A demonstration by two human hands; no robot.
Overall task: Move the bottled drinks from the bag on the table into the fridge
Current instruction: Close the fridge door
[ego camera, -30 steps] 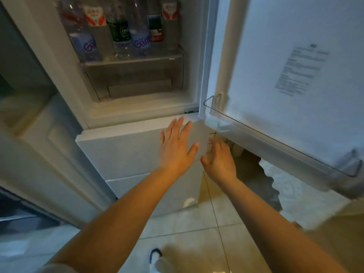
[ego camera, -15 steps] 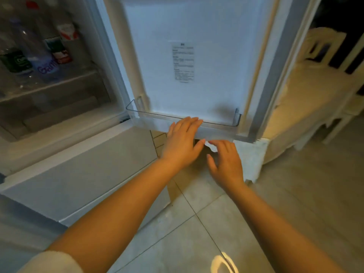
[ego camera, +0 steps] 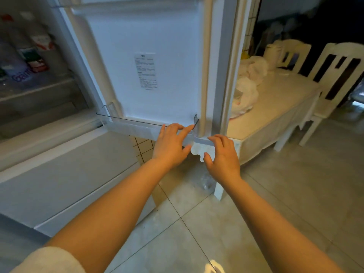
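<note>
Reaching toward the open fridge door [ego camera: 167,56], the left hand [ego camera: 171,146] and right hand [ego camera: 223,156] hang empty, fingers spread; bottles [ego camera: 23,62] left of it blur, one label perhaps "Game".

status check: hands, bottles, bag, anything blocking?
Left hand and right hand both empty, open. Bottles stand on the fridge shelf; white bag sits on the table. Open fridge door stands between hands and bag.

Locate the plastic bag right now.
Head view, right of centre: the plastic bag sits on the white table, just past the open fridge door, beyond both empty hands.
</note>
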